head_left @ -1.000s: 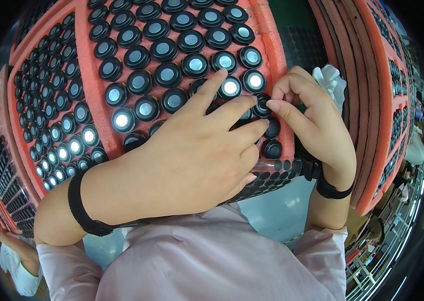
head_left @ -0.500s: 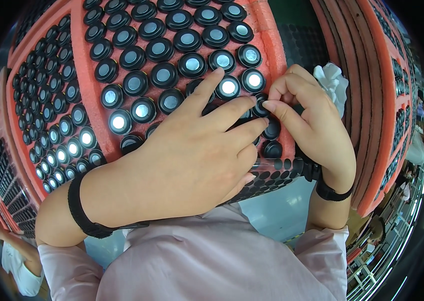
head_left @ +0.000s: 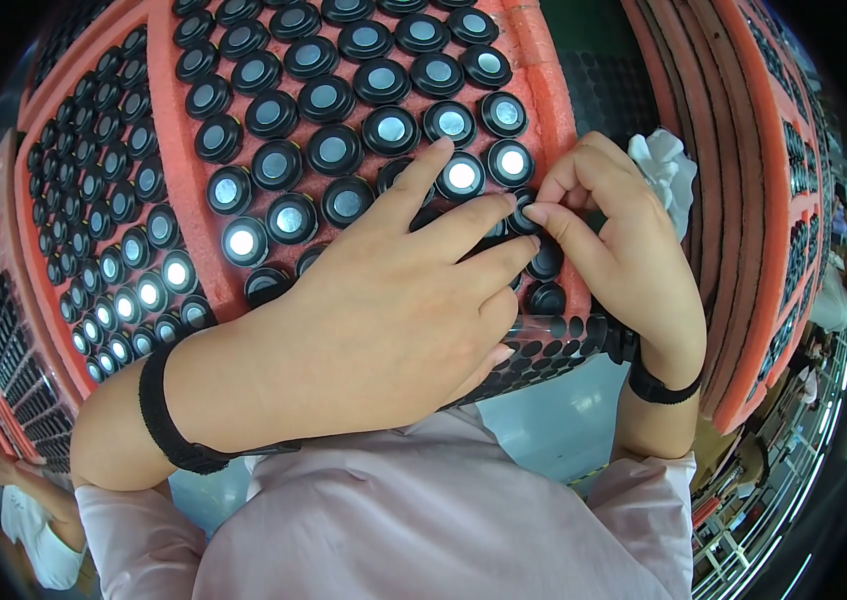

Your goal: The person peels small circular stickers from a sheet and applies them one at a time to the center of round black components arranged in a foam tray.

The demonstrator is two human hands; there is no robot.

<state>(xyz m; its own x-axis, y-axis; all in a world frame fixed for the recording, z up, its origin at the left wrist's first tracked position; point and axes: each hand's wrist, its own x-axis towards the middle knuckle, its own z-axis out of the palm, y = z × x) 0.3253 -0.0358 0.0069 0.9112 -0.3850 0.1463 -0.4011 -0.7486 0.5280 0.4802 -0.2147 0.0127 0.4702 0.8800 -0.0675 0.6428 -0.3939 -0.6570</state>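
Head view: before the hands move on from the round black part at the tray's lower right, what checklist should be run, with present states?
1. Left hand fingertips on the round black part: ok.
2. Right hand fingertips meeting it: ok.
3. Part fully seated in the red foam tray: cannot tell, fingers cover it.
4. Neighbouring silver-centred parts sitting in pockets: ok.
5. Sheet of black dots under the hands flat: cannot tell.

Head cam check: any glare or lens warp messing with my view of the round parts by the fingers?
Head view: sharp at the centre, where the left hand and right hand meet over the orange foam tray; overhead light glares white off several black round parts; fisheye bends the tray edges; the rim goes dark.
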